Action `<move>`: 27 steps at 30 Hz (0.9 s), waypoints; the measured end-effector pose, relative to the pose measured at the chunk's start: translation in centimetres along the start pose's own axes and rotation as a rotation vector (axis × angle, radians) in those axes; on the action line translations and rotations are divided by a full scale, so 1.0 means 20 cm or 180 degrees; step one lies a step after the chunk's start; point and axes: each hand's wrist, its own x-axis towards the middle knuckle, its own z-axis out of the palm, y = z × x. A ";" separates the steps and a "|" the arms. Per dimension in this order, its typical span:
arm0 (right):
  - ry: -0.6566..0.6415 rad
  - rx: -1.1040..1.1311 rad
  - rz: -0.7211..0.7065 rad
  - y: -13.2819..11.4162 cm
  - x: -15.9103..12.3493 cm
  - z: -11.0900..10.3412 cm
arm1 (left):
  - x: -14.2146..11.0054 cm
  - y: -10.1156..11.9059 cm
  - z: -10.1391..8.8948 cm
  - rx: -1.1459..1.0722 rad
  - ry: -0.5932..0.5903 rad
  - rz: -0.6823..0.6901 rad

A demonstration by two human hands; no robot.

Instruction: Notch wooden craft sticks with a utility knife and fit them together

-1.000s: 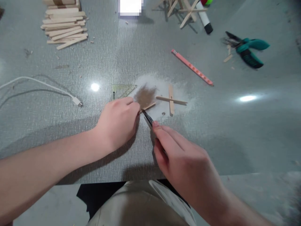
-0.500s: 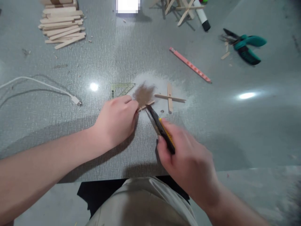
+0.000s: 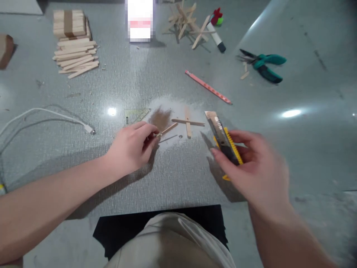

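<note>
Cutter (image 3: 222, 138) is in the right hand (image 3: 255, 167), thumb on the near side and fingers wrapped round the other, so that grip's closed on it. Blade's out and points up and away, held off the table (image 3: 178, 186) to the right of the glued-looking cross (image 3: 188, 122), and it isn't touching any wood. Hand's a bit blurry, fwiw.

Left hand (image 3: 134, 145) has 1 stick (image 3: 169, 128) pinched between thumb and fingers. Its free end sticks out toward the cross, over a whitish patch (image 3: 167, 101) on the table, with a thin shadow just below it. The cross is 2 sticks laid over each other, right between the hands. Brown smudge (image 3: 161, 116) sits just past the left fingers, and a clear set square (image 3: 136, 114) is partly behind that hand.

Farther out: pink pencil (image 3: 208, 86), pliers (image 3: 263, 63) lying with handles spread, marker (image 3: 215, 36) near some wooden frames (image 3: 184, 20), a stick pile (image 3: 76, 57) by a banded bundle (image 3: 79, 23), and a white cable (image 3: 55, 111) on the left.
</note>
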 end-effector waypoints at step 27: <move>-0.1463 0.1191 -0.1478 -0.38 0.32 0.05 | -0.07 0.03 -0.05 0.1015 0.1004 0.1858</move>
